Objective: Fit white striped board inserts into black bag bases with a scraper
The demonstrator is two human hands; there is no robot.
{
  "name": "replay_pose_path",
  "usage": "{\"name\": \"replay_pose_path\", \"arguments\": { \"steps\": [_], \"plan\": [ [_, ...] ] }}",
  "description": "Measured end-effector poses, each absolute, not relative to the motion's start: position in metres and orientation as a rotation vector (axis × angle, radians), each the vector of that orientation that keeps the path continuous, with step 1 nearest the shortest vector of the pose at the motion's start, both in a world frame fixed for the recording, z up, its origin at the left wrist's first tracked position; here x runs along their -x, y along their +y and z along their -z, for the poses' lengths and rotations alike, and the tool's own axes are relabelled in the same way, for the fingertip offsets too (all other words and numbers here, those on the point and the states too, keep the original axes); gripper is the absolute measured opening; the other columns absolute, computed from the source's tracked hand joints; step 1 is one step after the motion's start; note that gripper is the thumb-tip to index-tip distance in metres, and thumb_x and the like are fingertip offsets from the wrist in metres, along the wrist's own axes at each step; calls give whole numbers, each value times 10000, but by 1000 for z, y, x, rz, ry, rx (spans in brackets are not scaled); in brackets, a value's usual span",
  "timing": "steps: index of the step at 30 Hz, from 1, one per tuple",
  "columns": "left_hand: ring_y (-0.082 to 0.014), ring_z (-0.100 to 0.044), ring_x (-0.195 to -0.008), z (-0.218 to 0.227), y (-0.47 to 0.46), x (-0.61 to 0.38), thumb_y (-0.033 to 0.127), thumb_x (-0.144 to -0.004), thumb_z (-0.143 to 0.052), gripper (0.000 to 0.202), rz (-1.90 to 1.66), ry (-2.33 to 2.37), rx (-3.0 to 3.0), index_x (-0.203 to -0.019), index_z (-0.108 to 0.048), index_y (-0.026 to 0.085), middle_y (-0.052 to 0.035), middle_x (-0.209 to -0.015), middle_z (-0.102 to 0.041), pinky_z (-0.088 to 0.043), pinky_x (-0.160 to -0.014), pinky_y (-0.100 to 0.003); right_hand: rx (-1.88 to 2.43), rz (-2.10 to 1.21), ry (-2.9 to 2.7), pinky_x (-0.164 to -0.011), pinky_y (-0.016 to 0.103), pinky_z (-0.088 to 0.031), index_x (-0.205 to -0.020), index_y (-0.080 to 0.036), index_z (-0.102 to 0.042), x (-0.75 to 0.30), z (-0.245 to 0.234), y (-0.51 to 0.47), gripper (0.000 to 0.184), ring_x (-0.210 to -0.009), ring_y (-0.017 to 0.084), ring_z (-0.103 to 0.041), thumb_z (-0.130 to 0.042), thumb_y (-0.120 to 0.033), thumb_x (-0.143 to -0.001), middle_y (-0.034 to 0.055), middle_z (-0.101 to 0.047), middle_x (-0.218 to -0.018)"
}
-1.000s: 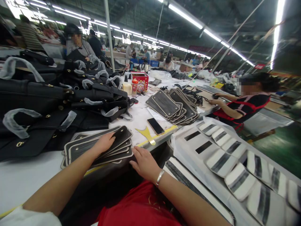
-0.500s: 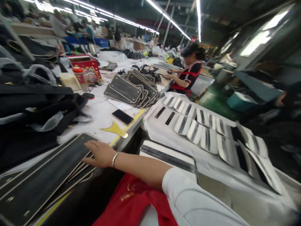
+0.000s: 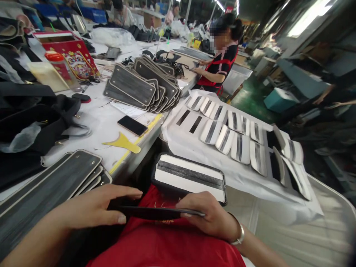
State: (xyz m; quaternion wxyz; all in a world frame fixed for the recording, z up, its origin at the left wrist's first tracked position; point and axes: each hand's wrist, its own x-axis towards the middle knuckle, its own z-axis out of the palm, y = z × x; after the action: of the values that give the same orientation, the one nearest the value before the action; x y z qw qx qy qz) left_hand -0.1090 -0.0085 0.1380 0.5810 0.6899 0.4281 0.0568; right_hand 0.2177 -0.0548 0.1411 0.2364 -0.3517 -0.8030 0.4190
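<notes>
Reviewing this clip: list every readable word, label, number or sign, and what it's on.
None is legible.
Red apron: gold marking, unreadable.
Red box: printed design, no readable words.
Paper sheet: any writing too small.
Hanging red sign: too blurred.
Held panel: edge-on, no text visible.

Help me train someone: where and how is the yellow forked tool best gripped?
Probably pinch the yellow forked tool across its rounded end, from the near edge of the table: the tool lies flat, that end at the yellow strip, its fork pointing inward.
</notes>
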Motion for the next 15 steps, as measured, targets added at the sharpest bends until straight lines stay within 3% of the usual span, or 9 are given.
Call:
{"name": "replay_pose_path", "arguments": {
  "steps": [3,5,8,12,15],
  "plan": [
    [-300,-595,-1041,-114,13,105,384,-638,-707,507,-130,852,-1373,-1129,-640,279,-33,-1115,-662,-463,-910,-379,1380,-1138,-1786,-593,211,-486,-870,-182,-641,-257,-121,-78,158,-636,133,-597,-537,-299,-852,24,-652,-720],
    [-314,-624,-960,-91,14,99,438,-608,-714,525,-212,818,-1179,-1073,-666,200,-74,-1012,-693,-487,-860,-406,1605,-1147,-1458,-516,227,-482,-810,-162,-626,-274,-103,-88,243,-578,146,-576,-561,-395,-822,33,-636,-668],
    [-289,-644,-884,-62,11,76,476,-586,-734,530,-454,1013,-1032,-995,-672,144,-89,-925,-708,-507,-825,-404,1782,-1162,-1123,-552,262,-507,-796,-137,-620,-287,-81,-91,364,-641,180,-599,-562,-496,-791,64,-655,-730],
    [-261,-655,-838,-50,22,36,517,-686,-651,508,-518,1329,-1128,-1009,-627,125,-76,-906,-706,-542,-747,-360,1913,-1157,-1102,-642,271,-527,-843,-135,-619,-295,-73,-78,358,-773,205,-633,-542,-483,-805,71,-670,-835],
    [-248,-652,-878,-53,34,18,512,-680,-641,461,-498,1506,-1293,-992,-629,172,-21,-905,-705,-539,-780,-319,1940,-1339,-1023,-532,263,-527,-866,-155,-554,-302,-75,-74,282,-628,182,-646,-503,-429,-829,41,-652,-727]
  ]
}}
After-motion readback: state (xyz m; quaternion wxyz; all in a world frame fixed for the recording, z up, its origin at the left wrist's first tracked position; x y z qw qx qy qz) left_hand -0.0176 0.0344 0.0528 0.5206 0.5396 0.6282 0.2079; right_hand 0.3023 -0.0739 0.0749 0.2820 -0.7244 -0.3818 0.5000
